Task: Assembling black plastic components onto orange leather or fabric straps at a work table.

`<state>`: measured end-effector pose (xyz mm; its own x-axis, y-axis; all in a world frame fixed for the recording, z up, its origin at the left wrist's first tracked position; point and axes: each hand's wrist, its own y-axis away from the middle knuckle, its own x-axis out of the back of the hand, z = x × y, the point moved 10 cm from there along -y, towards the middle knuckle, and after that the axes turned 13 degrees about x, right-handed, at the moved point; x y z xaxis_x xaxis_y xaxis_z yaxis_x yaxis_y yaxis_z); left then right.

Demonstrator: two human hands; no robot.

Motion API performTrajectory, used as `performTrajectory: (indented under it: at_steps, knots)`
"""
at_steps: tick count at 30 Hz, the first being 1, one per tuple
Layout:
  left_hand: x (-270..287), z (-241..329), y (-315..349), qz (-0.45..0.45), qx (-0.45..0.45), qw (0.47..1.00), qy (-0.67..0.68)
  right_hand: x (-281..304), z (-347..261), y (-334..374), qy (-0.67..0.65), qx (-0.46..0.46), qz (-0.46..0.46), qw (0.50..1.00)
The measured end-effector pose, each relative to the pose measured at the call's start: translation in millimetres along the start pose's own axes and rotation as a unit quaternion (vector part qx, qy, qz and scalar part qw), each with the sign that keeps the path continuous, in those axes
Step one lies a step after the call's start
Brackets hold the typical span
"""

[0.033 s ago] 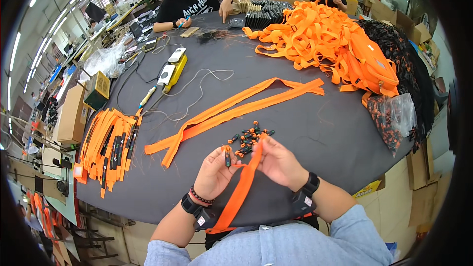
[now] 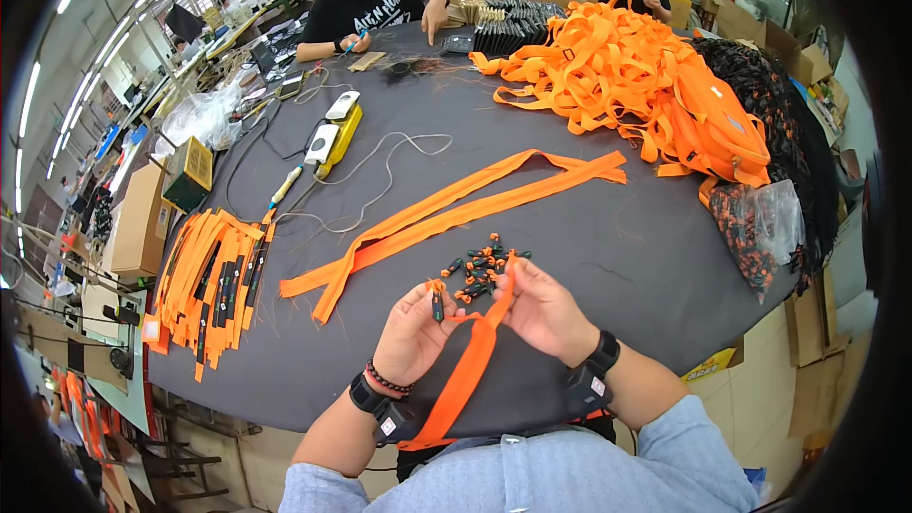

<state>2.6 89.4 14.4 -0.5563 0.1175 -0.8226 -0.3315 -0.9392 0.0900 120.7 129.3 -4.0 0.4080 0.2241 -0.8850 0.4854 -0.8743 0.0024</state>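
Observation:
A long orange zipper tape (image 2: pixel 463 382) runs up from the table's near edge by my body and forks between my hands. My right hand (image 2: pixel 549 312) is closed, pinching the upper end of one branch. The thinner branch reaches toward my left hand (image 2: pixel 410 331), whose fingertips are pinched on a small black zipper pull (image 2: pixel 438 306) with an orange loop. Just beyond my fingers lies a small pile of similar black-and-orange zipper pulls (image 2: pixel 483 266). Farther out, another orange tape (image 2: pixel 456 214) lies folded across the dark table.
Orange strips with black ends (image 2: pixel 214 275) lie at the left. A yellow power strip (image 2: pixel 340 138) with cables sits beyond them. Orange webbing (image 2: pixel 608 66) is heaped at the far right near a plastic bag (image 2: pixel 765 228). Two people work across the dark table (image 2: pixel 380 370).
My right hand has shifted slightly right, drawing its branch of the tape away, so the fork between my hands shows more openly. My left hand stays almost still.

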Motion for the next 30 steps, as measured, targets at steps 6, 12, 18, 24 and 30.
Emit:
performTrajectory:
  at_steps: [6,12,18,24,30]
  knots:
    - [2,-6,3,0.055,0.018,0.997,-0.047,-30,-13,12,0.298,0.104,-0.108,0.943]
    - [-3,-16,5,0.049,0.043,0.996,-0.056,-40,-11,19,0.34,0.138,-0.135,0.921]
    - [-1,-19,4,0.056,0.039,0.994,-0.083,-38,-12,19,0.374,0.146,-0.134,0.906]
    - [2,-17,5,0.064,0.028,0.992,-0.109,-39,-14,19,0.409,0.161,-0.122,0.89]
    - [6,-16,5,0.078,0.019,0.981,-0.178,-41,-18,19,0.422,0.191,-0.135,0.876]
